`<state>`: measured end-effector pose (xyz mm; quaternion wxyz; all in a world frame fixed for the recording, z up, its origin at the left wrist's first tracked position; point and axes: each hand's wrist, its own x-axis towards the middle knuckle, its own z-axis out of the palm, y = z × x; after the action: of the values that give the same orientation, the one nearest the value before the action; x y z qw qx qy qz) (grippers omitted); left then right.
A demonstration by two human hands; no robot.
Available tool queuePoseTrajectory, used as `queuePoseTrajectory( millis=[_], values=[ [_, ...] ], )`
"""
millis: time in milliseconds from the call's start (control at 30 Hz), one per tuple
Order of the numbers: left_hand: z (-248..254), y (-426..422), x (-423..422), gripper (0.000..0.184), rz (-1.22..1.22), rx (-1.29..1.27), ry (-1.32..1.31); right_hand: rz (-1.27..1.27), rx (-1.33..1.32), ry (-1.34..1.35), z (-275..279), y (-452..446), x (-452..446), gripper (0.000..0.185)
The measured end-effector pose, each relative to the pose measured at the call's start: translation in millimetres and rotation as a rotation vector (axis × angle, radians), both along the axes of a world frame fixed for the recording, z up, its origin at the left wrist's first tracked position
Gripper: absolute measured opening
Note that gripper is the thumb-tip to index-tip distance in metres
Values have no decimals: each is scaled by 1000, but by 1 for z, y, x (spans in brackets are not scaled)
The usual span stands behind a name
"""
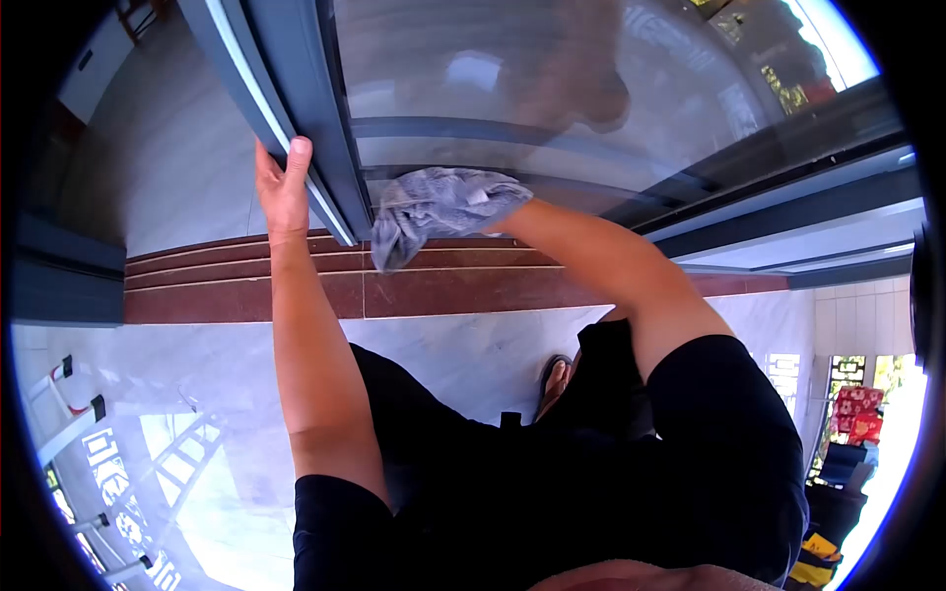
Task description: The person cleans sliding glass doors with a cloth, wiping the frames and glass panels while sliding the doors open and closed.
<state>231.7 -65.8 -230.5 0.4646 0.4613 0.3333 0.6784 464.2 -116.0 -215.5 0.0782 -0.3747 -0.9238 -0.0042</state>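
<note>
My left hand [284, 192] is wrapped around the upright edge of a dark grey sliding door frame [294, 84], thumb on the near face. A crumpled grey cloth [439, 202] lies against the lower part of the door's glass pane [443, 94]. My right hand [517, 215] holds that cloth and is mostly covered by it, so its fingers are hidden. One corner of the cloth hangs down toward the sill. The arm and cloth are reflected in the glass.
Below the door runs a dark red stepped sill [236, 295]. A sandalled foot [555, 384] rests on the glossy pale floor [463, 345]. On the left stands a ladder [74, 433]. Red patterned items [857, 414] and dark bags are at the far right.
</note>
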Motion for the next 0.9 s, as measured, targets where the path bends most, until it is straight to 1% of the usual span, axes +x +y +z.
queuePoseTrajectory(
  millis=[33,67,133,167,200,233,300,333,367,400,467,500,533,567,600,633,667,700,733,800,833,900],
  values=[
    [1,0,1,79,49,30,133,-20,-48,24,20,-10,17,60],
    [5,2,2,87,79,23,226,-70,-71,33,45,-22,35,61],
    [3,4,5,85,137,58,238,-258,-39,-36,102,-43,73,63],
    [0,5,8,84,167,73,241,-388,-13,-119,132,-52,88,64],
    [-1,6,8,76,103,102,176,-430,158,-72,143,-47,119,64],
    [-2,6,7,69,105,88,192,-477,338,-24,154,-40,148,63],
    [-3,7,10,65,105,119,149,-590,659,9,166,-17,196,63],
    [3,2,12,54,142,120,190,-660,792,2,165,-8,207,63],
    [1,2,13,55,185,114,213,-717,874,-15,158,-1,205,63],
    [-2,3,11,64,209,86,250,-758,927,-24,146,6,197,63],
    [-15,10,8,80,255,68,287,-763,863,-46,110,15,160,63],
    [-17,11,2,84,317,-16,455,-739,789,-54,87,18,138,63],
    [-31,20,-1,84,302,36,387,-696,699,-58,65,18,117,63],
    [-44,29,-6,89,285,86,325,-624,592,-60,44,15,101,62],
    [-70,39,-16,94,264,199,274,-536,479,-52,26,10,90,62],
    [-74,50,-25,97,88,82,-299,-439,358,-32,14,2,84,62],
    [-31,26,-8,95,344,-15,360,-351,239,-1,9,-7,84,62],
    [-24,21,-1,93,398,81,348,-295,139,49,12,-19,89,62],
    [-14,14,3,91,402,90,349,-248,46,101,23,-33,99,62],
    [-2,5,2,86,443,111,380,-251,-55,255,59,-58,133,62],
    [-3,5,0,83,456,96,385,-306,-48,327,79,-72,155,62],
    [-6,7,0,82,441,101,338,-457,85,385,114,-96,211,62]
  ],
)
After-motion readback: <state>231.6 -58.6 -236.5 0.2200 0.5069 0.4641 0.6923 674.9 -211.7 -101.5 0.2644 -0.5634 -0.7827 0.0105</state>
